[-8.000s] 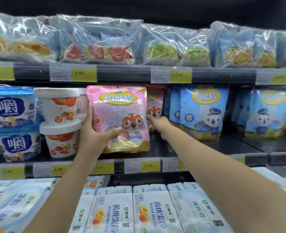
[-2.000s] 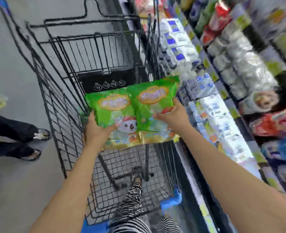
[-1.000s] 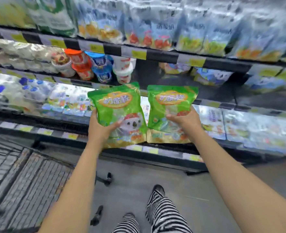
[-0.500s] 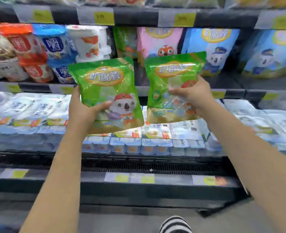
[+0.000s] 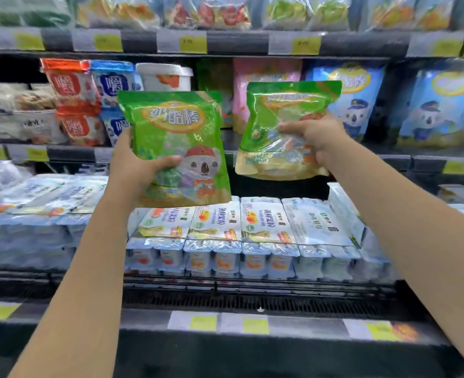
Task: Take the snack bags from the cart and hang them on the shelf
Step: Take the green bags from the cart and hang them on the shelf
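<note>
Green snack bag (image 5: 175,148) gripped upright in left hand (image 5: 135,170); second green bag (image 5: 285,132) clasped in right hand (image 5: 316,137), tilted, apart; pink bag (image 5: 263,77) behind, between hands.

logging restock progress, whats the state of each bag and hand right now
left hand: gripping left green bag
left green bag: held upright, not hung
right hand: gripping right green bag
right green bag: held tilted, not hung
pink bag: on shelf
</note>
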Motion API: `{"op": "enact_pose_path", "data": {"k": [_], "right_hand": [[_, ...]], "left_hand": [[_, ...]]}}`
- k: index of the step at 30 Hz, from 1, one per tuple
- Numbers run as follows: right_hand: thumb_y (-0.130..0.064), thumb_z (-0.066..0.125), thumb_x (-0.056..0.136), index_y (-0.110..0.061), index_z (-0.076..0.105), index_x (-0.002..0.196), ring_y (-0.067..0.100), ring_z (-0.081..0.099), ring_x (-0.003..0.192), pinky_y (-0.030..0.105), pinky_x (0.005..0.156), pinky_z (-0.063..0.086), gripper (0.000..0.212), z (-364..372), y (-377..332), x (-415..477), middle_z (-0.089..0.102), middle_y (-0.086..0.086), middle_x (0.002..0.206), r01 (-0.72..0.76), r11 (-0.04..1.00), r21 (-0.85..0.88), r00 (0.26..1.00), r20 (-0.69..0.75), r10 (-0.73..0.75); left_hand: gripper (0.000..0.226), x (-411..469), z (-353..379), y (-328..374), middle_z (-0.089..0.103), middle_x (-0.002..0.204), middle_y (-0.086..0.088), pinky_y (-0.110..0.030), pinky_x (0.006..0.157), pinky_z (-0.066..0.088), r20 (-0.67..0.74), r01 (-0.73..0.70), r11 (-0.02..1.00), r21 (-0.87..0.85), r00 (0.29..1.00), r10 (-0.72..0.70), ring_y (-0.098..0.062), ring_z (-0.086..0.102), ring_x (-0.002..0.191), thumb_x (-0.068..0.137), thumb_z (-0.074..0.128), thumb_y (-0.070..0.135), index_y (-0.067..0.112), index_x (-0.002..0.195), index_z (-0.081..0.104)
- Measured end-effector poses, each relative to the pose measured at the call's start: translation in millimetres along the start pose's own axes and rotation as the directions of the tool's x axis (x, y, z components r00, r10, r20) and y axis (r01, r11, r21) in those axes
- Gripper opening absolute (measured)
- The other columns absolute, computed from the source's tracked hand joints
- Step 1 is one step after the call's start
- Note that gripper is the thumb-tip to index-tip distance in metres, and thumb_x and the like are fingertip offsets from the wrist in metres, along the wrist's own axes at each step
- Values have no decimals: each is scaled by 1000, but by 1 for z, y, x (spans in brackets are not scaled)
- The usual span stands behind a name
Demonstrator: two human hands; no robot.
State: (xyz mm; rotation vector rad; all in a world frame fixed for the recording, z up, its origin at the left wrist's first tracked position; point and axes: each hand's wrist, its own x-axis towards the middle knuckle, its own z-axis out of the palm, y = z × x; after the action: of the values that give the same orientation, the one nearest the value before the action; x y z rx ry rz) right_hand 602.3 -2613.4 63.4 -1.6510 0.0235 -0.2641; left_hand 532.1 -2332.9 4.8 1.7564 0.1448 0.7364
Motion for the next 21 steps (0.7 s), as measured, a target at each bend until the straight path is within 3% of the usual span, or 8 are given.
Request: {"op": "enact_pose_path", "data": {"k": [4, 8, 10, 12, 14, 15, 17, 21], "right_hand": [[-21, 85, 67, -10, 48, 113, 8, 51, 51, 11, 28, 34, 60, 16, -18, 34, 54, -2, 75, -30, 999, 35, 999, -13, 31], [-23, 84, 67, -7, 62, 122, 5, 45, 24, 11, 29, 31, 62, 43, -20, 83, 57, -1, 69, -62, 996, 68, 998, 26, 60], [-18, 85, 67, -10, 53, 127, 8, 53, 35, 10, 29, 30, 69, 59, -18, 104, 59, 2, 76, 32, 998, 58, 999, -4, -31], [-23, 92, 54, -12, 46, 131, 19, 66, 67, 17, 34, 44, 90, 80, -11, 121, 66, 7, 98, 140, 990, 31, 990, -17, -139], [-46, 94, 31, -15, 46, 133, 28, 68, 93, 37, 57, 60, 117, 100, 1, 143, 66, 8, 114, 223, 972, -70, 972, -61, -228], [-53, 91, 27, -17, 48, 131, 28, 67, 98, 45, 70, 60, 119, 108, 6, 153, 67, 7, 115, 252, 958, -135, 962, -76, -263], [-47, 89, 42, -15, 52, 126, 27, 65, 101, 47, 86, 54, 98, 126, 12, 167, 68, 5, 112, 280, 937, -208, 950, -80, -301], [-46, 86, 43, -10, 47, 133, 26, 64, 102, 46, 92, 51, 105, 160, 18, 200, 67, 8, 111, 331, 931, -156, 941, -23, -338]], "left_hand": [[88, 23, -1, 2, 58, 118, 5, -31, 90, 49, -35, -26, 1000, 10, 999, 26, -15, 58, 106, 59, 90, 24, 19, 136, 46], [85, 50, 2, -6, 57, 118, 5, -17, 73, 45, -86, -58, 998, 11, 995, 59, -14, 56, 102, 61, 89, 23, 18, 135, 47], [84, 62, 3, -11, 56, 115, 7, -17, 75, 46, -114, -83, 997, 6, 990, 83, -11, 55, 99, 61, 89, 23, 20, 134, 47], [88, 72, 6, -16, 50, 115, 12, -15, 79, 44, -133, -116, 993, 17, 984, 117, -7, 50, 100, 64, 88, 22, 22, 139, 42], [92, 80, 8, -20, 44, 115, 14, 0, 65, 38, -140, -126, 992, 16, 982, 127, -5, 45, 102, 66, 86, 20, 20, 144, 37], [93, 85, 8, -23, 46, 116, 13, 1, 62, 38, -139, -133, 991, 12, 981, 134, -6, 48, 101, 64, 87, 21, 21, 143, 38], [90, 95, 9, -28, 54, 116, 10, -5, 66, 40, -132, -148, 989, 15, 980, 149, -5, 56, 95, 60, 89, 25, 22, 137, 43], [86, 112, 8, -40, 56, 105, 15, -11, 66, 40, -124, -166, 986, 6, 978, 165, -4, 57, 89, 57, 89, 26, 29, 132, 47]]}}
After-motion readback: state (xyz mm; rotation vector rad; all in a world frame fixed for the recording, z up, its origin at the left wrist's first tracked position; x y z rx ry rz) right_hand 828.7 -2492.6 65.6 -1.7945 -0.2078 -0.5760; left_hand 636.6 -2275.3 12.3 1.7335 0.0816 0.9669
